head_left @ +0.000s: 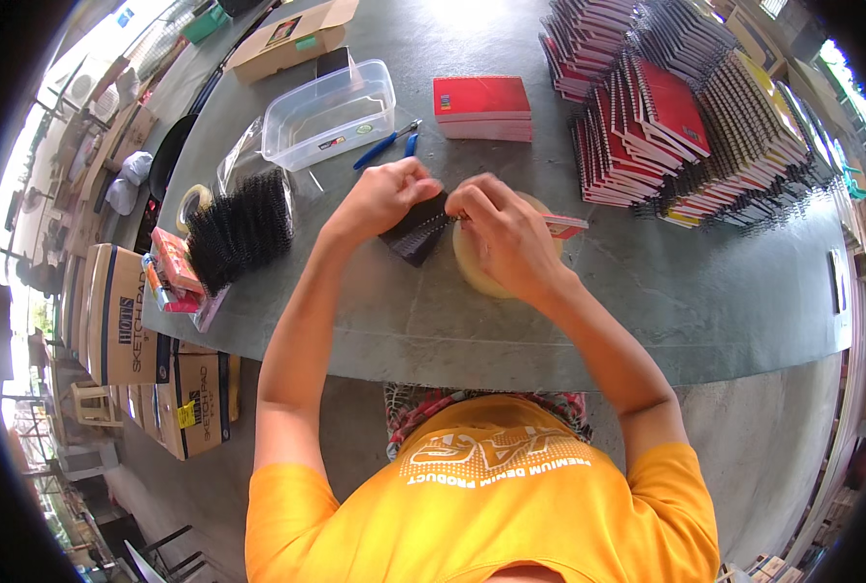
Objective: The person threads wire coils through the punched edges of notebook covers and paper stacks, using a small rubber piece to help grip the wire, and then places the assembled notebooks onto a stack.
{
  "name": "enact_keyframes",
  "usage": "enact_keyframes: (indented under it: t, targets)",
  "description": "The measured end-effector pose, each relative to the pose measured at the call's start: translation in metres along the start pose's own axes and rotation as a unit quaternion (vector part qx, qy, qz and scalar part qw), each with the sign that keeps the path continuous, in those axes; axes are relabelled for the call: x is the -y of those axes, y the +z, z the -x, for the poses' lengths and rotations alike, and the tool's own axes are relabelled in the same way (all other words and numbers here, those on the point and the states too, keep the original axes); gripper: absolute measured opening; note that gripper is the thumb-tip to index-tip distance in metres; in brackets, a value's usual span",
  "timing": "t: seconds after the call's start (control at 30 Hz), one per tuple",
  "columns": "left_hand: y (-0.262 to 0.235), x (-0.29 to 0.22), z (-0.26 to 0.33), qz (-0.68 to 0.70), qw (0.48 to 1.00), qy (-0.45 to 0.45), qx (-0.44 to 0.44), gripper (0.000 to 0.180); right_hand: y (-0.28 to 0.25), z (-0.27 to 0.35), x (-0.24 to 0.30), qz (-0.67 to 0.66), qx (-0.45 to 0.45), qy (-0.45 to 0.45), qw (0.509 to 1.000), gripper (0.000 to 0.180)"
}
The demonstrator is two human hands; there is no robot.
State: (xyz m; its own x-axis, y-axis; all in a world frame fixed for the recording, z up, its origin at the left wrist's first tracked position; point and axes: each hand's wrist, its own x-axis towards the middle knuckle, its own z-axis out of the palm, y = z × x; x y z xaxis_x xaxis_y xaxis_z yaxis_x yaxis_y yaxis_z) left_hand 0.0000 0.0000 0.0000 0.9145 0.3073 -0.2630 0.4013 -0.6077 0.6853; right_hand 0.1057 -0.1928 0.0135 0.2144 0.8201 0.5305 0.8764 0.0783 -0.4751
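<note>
Both hands work close together above the table's near middle. My left hand (386,202) is closed, its fingertips pinched at the upper edge of a flat black piece (415,235) with a row of small holes or loops along it. My right hand (509,231) is curled at that piece's right edge, fingers bent together and slightly blurred; what they pinch is hidden. Beneath the right hand lies a wide roll of clear tape (474,272). The end of a red-and-white notebook (566,226) shows just beyond the right hand.
Black spiral coils (243,228) are heaped at left beside small coloured boxes (175,262) and a tape roll (194,202). Farther off are a clear plastic tub (331,121), blue-handled pliers (380,148), a red notebook stack (482,107), an open carton (292,39) and tall notebook piles (637,126).
</note>
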Motion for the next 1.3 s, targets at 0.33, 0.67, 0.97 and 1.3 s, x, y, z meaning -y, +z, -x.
enact_keyframes:
  t: [0.33,0.67,0.97,1.3]
  targets:
    - [-0.077,-0.032,0.059,0.021,0.829,0.012,-0.558,0.035,-0.058,0.029,-0.06,-0.284,0.001,0.252,0.925,0.013]
    - [0.04,-0.072,0.086,-0.184,0.901,0.179,-0.351,0.046,-0.028,0.038,-0.049,-0.446,-0.058,0.26,0.854,0.011]
    - [0.033,-0.099,0.09,-0.173,0.831,0.237,-0.472,0.036,-0.021,0.048,-0.044,-0.449,-0.132,0.216,0.857,0.017]
    - [0.038,-0.089,0.081,-0.161,0.866,0.183,-0.437,0.034,-0.017,0.052,-0.043,-0.479,-0.072,0.19,0.854,0.021]
